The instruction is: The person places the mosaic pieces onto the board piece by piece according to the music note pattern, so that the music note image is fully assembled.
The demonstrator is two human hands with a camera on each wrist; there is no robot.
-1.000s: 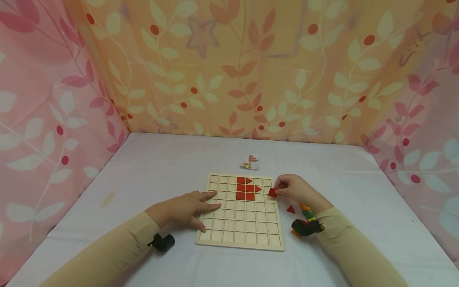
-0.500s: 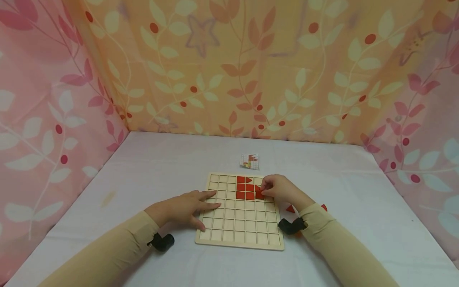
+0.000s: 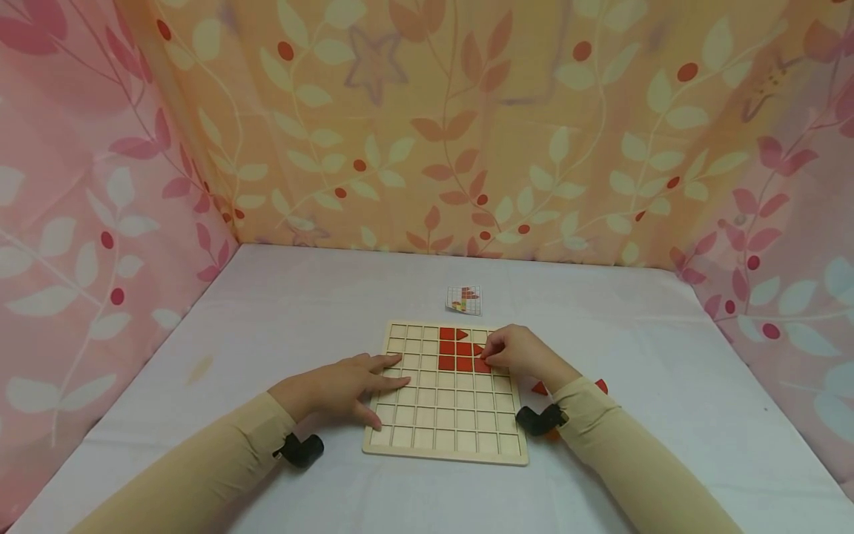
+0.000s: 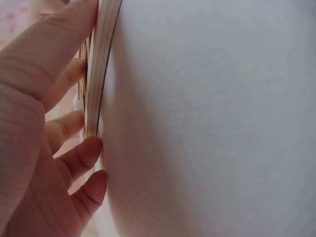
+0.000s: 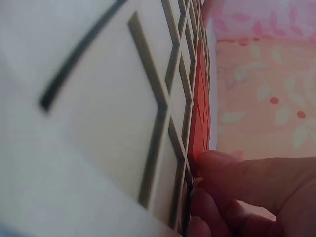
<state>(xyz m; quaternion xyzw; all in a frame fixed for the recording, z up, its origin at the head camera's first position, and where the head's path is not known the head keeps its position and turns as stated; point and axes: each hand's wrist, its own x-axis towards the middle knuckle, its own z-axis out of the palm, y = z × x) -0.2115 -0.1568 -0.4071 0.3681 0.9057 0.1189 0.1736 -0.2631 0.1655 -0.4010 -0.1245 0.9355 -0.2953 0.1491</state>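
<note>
A wooden grid board (image 3: 447,424) lies flat in front of me, with several red square tiles (image 3: 448,348) in its upper cells and two red triangle tiles (image 3: 462,335) to their right. My right hand (image 3: 527,354) pinches another red square tile (image 3: 482,366) at the right end of the third row, where it lies in line with its neighbours. Thumb and fingertips are at the tile's right edge in the right wrist view. My left hand (image 3: 336,389) rests spread on the board's left side; the left wrist view shows its thumb and fingers along the board's edge (image 4: 101,74).
Behind the board lies a small printed card (image 3: 463,300) with a coloured grid pattern. Right of the board are a red triangle (image 3: 539,388), another red piece (image 3: 602,386) and a bit of orange (image 3: 554,436), partly hidden by the right wrist. Patterned cloth walls surround the white table.
My right hand has carried the red square tile leftward from beyond the board's right edge to the third row, where it now lies flatter. The left hand has stayed put.
</note>
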